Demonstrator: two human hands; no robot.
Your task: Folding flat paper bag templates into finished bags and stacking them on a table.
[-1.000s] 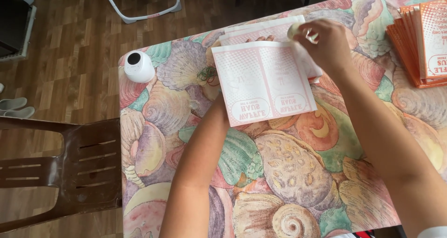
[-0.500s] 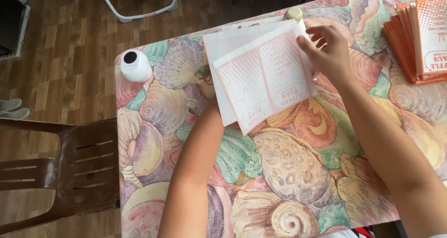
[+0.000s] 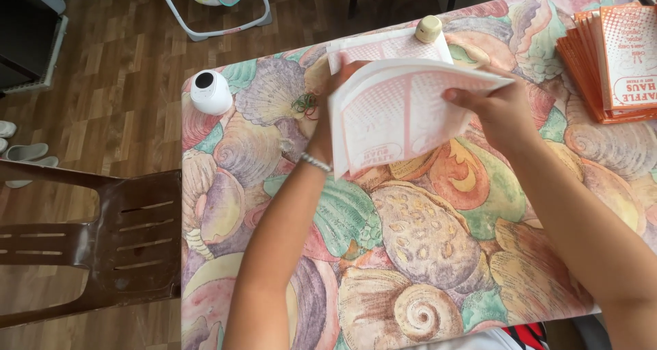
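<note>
Two bare hands are holding a printed pink-and-white paper bag [image 3: 400, 114] just above a table covered in a seashell-patterned cloth [image 3: 410, 240]. The right hand [image 3: 496, 114] is gripping the bag's right edge, its fingers [image 3: 460, 97] curling closed over the paper's upper corner. The left hand [image 3: 332, 110] is sitting mostly behind the bag's left side, only its fingertips showing at the top edge (how far those fingers are spread cannot be told), with a beaded bracelet [image 3: 315, 162] circling the wrist. The bag is tilting up off the cloth, its printed face turning toward the camera. More pink sheets [image 3: 383, 47] are lying flat beyond it, just beside a small cream-coloured bottle cap [image 3: 428, 28]. A fanned stack of orange-and-white bags [image 3: 612, 59] is resting at the table's far right corner, well apart from both hands. A white round device [image 3: 210, 92] is standing near the table's left edge, and a brown plastic chair [image 3: 102, 240] is sitting beside the table on the wooden floor [image 3: 116, 83].
</note>
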